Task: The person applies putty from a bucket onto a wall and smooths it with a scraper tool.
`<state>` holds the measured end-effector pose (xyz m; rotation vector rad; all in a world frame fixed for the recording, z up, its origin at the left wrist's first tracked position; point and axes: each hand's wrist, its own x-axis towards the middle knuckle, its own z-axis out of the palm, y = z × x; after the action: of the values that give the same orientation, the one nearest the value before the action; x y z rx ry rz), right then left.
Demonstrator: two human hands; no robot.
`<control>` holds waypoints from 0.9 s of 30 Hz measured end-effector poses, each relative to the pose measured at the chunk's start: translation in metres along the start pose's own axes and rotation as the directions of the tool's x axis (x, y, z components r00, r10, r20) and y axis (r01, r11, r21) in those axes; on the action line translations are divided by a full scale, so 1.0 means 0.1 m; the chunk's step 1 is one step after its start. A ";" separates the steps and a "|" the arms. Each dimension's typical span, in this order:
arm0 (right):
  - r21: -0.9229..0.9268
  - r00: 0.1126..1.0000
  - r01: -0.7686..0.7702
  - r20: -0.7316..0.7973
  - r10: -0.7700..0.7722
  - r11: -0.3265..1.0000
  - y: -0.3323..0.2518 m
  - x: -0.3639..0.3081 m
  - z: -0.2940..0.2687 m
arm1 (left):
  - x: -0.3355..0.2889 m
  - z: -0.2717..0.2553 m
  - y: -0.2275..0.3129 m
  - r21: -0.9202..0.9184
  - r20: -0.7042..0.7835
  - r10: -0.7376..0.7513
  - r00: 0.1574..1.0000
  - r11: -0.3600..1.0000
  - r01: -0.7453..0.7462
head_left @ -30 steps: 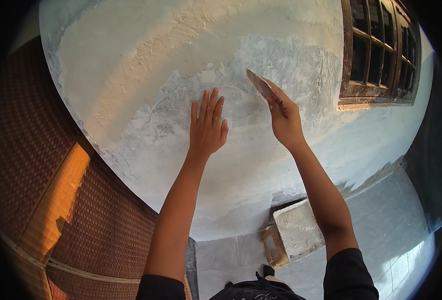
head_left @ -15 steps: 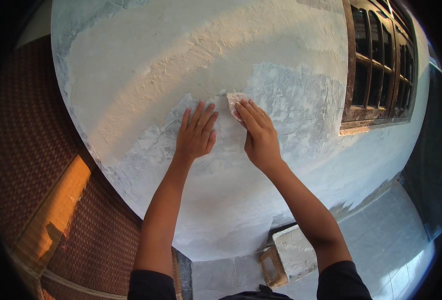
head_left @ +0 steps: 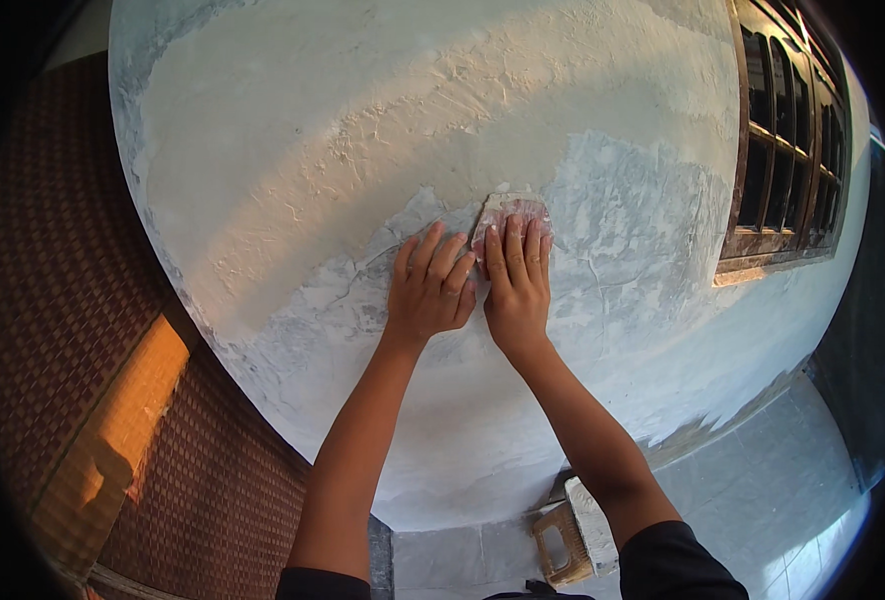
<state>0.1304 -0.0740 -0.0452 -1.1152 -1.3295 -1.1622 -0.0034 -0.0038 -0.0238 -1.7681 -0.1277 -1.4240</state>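
Observation:
My right hand (head_left: 519, 285) presses a flat, thin, reddish scraper (head_left: 521, 206) against the wall, its fingers laid over the scraper's face. White putty is smeared on the scraper, mostly along its top edge. Close beside it on the left, my left hand (head_left: 431, 285) rests on the wall with fingers apart and nothing in it. The plastered wall (head_left: 263, 150) is cream and rough above the hands, while grey-white streaked patches surround them.
At the upper right is a dark wooden window (head_left: 788, 130) with glass panes. A brown woven panel (head_left: 63, 200) stands along the left. Below, on grey floor tiles (head_left: 723, 480), sits a small tan stool-like object (head_left: 560, 545) with a putty-smeared white top.
The scraper has turned so that more of its face shows under my right hand. My left hand has come closer to the right one. The whole view has shifted slightly.

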 end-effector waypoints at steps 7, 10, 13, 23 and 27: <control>-0.165 0.998 0.070 0.018 -0.068 0.984 0.06 0.01 -0.04 | -0.02 0.03 -0.01 -0.035 -0.018 -0.011 1.000 0.999 0.011; -0.217 0.981 0.148 0.155 -0.116 0.965 0.09 -0.04 -0.31 | -0.03 0.04 -0.02 -0.016 -0.018 -0.018 1.000 1.000 0.018; -0.151 0.976 0.201 0.116 -0.185 0.968 0.15 0.02 -0.60 | -0.04 0.05 -0.01 -0.011 -0.015 -0.005 1.000 1.000 0.005; 0.476 0.953 0.025 0.254 -0.165 0.879 0.70 1.38 -0.99 | -0.02 0.05 0.00 0.015 0.014 0.001 1.000 1.000 -0.001; 0.525 0.944 -0.068 0.309 -0.115 0.849 0.69 1.42 -0.88 | -0.04 0.05 0.00 0.027 0.029 0.014 0.999 1.000 -0.015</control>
<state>0.1984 -0.1499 0.1040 -0.8986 -1.7928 -0.5638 -0.0009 0.0008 -0.0268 -1.7644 -0.1490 -1.3804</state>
